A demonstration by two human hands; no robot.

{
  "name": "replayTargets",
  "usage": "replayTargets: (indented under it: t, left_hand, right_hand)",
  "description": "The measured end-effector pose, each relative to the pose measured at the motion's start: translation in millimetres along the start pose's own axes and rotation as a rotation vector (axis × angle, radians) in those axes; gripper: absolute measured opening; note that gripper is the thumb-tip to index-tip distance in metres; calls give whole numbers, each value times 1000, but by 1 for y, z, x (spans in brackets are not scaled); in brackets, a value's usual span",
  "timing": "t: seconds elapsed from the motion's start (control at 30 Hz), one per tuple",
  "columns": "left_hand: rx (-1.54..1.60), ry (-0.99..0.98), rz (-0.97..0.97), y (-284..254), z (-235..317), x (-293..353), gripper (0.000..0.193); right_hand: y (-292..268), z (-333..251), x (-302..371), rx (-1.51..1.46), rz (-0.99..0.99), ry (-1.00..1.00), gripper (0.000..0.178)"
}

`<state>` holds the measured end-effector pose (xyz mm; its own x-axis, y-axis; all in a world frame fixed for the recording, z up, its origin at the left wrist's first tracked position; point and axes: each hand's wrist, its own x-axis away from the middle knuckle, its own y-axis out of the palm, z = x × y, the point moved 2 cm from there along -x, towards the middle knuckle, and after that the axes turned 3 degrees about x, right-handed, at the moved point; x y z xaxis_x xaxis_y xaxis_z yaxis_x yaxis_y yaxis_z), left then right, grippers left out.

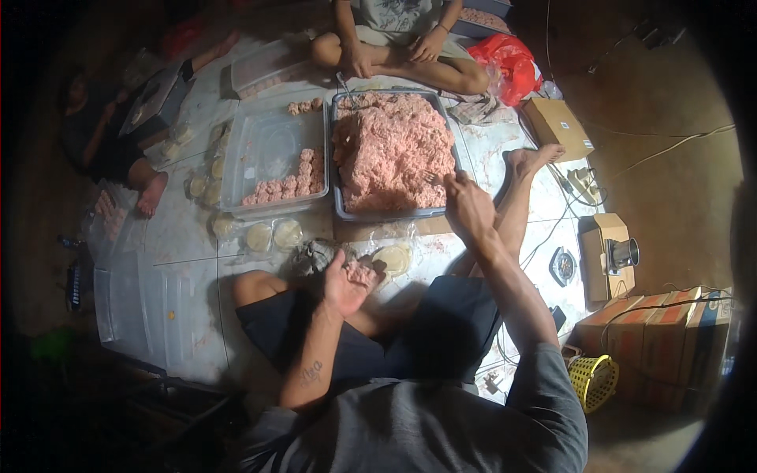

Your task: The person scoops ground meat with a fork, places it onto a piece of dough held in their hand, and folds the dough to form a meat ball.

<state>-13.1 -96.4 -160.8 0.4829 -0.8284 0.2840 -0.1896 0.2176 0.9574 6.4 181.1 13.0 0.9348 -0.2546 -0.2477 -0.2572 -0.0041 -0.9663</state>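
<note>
My left hand (344,292) is palm up over my lap, its fingers curled around a small lump of pink minced meat (363,273); I cannot tell whether a wrapper lies under it. In my right hand (471,206) is a fork (433,177), its tines at the right side of a big mound of pink minced meat (394,146). That mound fills a grey tub (386,214). To its left, a clear plastic box (272,210) holds rows of small meat dumplings (288,188). Pale round wrappers (393,259) lie on plastic just beyond my lap.
Across from me sits a person (394,39) with crossed legs; another person (98,130) works at far left. More bagged wrappers (260,236) lie before the clear box. Rightward are an ashtray (562,266), cardboard boxes (643,339), cables and a yellow basket (593,381).
</note>
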Motion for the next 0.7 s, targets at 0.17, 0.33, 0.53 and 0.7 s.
replayTargets:
  t: [0.17,0.33,0.53,0.7]
  left_hand:
    - [-223,-78,272,3,-27,1,69]
    - [-187,-80,174,36,-21,8,72]
    - [-64,-109,-110,46,2,-2,69]
    - [-235,-10,125,55,-8,-10,65]
  right_hand:
    - [49,23,-15,-243,178,-90,10]
    - [16,24,2,-949,-18,268,12]
    - [-21,12,22,-1369,-209,455,11]
    - [17,47,6,-655,187,146,13]
